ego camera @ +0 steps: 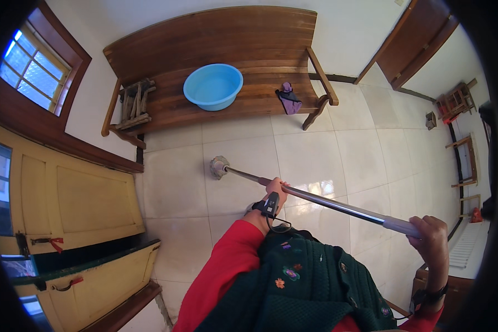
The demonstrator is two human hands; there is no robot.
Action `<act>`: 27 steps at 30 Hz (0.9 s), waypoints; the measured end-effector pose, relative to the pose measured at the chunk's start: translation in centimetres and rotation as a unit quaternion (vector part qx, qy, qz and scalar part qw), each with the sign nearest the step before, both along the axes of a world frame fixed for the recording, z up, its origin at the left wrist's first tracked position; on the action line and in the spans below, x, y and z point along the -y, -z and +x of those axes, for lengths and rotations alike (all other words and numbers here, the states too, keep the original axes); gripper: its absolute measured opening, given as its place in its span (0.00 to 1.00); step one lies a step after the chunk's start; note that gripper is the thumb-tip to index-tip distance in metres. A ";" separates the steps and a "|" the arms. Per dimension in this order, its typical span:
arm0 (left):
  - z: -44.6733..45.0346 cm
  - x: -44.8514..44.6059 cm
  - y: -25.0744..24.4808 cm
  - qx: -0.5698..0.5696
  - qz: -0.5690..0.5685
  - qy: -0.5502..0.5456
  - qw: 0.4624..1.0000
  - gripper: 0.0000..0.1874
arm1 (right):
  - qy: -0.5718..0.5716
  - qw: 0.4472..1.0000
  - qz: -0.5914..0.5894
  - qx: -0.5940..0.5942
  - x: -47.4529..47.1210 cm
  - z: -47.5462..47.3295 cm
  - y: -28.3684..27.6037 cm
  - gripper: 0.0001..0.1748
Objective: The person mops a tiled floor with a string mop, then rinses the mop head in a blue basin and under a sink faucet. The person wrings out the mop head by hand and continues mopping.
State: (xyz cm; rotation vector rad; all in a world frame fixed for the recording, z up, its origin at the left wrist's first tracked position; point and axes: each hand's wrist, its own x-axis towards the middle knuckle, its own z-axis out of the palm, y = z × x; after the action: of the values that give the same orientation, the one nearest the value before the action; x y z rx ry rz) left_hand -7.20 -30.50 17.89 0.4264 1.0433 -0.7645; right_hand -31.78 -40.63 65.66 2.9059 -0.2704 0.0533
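A mop (332, 202) with a metal pole slants across the view. Its round, grey-white head (218, 167) rests on the tiled floor, in front of a wooden bench. My left hand (276, 189) grips the pole partway along, near a joint sleeve. At the upper end, my right hand (430, 234) is wrapped around the light plastic grip (398, 226). Both wrists carry a strapped device; the left one (270, 204) has a loose cable. The mop's fibres look bunched, and finer detail is too small to tell.
The bench (162, 99) holds a light blue basin (213, 87), a purple cloth (289, 99) and a folded wooden stool (135, 103). Yellow double doors (95, 199) stand at the left, one leaf ajar. Wooden chairs (456, 101) line the right wall near a white radiator (465, 245).
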 end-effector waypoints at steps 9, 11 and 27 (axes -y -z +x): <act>0.3 3.6 -9.8 0.087 -0.057 0.037 0.994 0.05 | 0.105 0.987 -0.095 0.077 11.0 -9.3 2.5 0.17; 0.6 4.3 -12.3 0.104 -0.066 0.047 0.991 0.05 | 0.121 0.981 -0.106 0.105 13.0 -11.5 3.7 0.17; 2.6 6.0 -19.1 0.252 -0.046 0.118 0.959 0.10 | 0.278 0.939 -0.070 0.188 10.5 -21.8 16.9 0.13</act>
State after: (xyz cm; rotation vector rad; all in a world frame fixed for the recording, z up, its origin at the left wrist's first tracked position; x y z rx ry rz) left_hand -4.63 -36.46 37.03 0.6347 0.4816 -0.8536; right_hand -53.56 -51.14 48.72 2.5487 -1.0895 0.5110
